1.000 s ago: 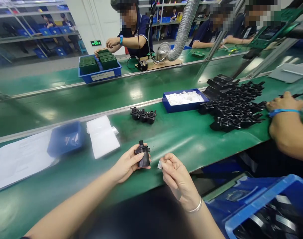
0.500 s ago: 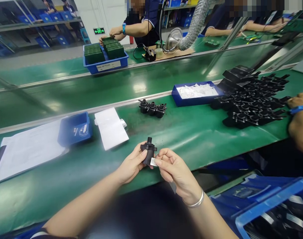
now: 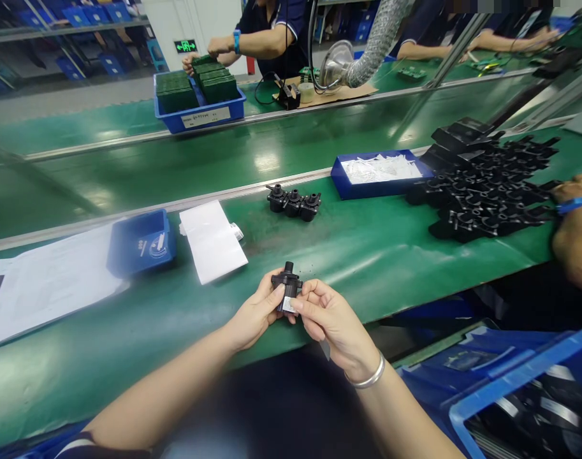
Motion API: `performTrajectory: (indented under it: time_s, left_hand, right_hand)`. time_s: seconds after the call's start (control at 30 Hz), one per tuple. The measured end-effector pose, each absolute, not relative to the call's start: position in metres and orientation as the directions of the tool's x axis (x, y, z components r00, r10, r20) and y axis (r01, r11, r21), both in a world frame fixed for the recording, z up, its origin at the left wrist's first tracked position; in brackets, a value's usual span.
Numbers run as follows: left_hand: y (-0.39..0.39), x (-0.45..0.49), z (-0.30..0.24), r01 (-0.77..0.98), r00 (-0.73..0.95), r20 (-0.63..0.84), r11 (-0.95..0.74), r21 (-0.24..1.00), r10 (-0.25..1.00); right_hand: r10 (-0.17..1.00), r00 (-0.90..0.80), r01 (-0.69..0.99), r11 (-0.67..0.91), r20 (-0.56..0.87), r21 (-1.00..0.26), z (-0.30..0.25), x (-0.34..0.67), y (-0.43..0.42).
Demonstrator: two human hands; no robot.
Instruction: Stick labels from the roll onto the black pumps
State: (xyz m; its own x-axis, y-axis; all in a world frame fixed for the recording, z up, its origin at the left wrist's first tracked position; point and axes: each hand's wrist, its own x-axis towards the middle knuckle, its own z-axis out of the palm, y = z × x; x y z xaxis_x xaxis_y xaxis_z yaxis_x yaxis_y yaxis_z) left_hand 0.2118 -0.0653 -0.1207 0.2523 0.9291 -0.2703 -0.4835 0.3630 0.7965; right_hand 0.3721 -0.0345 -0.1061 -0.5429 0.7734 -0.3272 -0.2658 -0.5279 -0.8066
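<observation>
My left hand (image 3: 257, 311) is closed around a small black pump-like part (image 3: 287, 280), held upright with its short spout on top. Against the ribbed side of this part lies a small white label (image 3: 287, 305). The fingertips of my right hand (image 3: 326, 319) pinch the label's right edge. A grey strip (image 3: 325, 349) sticks out below my right palm; what it belongs to is hidden. Beyond my hands, three similar black parts (image 3: 294, 203) stand in a row on the green bench.
White sheets (image 3: 214, 242) lie left of centre, beside a blue tray (image 3: 142, 242) and more paper (image 3: 46, 287). A blue box (image 3: 348, 188) of white slips adjoins a heap of black parts (image 3: 491, 191). At lower right stands a blue bin (image 3: 458, 414). A co-worker's arm (image 3: 575, 236) rests at right.
My right hand has moved slightly left, bringing the white label from beside the black part onto its side. Across the bench, a co-worker's hands have shifted over the green boards.
</observation>
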Motion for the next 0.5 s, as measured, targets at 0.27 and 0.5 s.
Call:
performTrajectory:
  time_s: [0.27,0.5]
  left_hand:
    - [-0.0655,0.2119,-0.1208,-0.460,0.244,-0.275,0.360,0.811,0.930]
    - [-0.0652,0.2120,-0.1214,-0.439,0.244,-0.271,0.356,0.825,0.931]
  right_hand:
    - [0.765,-0.539,-0.249,-0.544,-0.352,-0.801,-0.1071,0.3712,-0.0334]
    - [0.766,-0.529,-0.238,-0.547,-0.366,-0.802,-0.1082,0.3711,-0.0320]
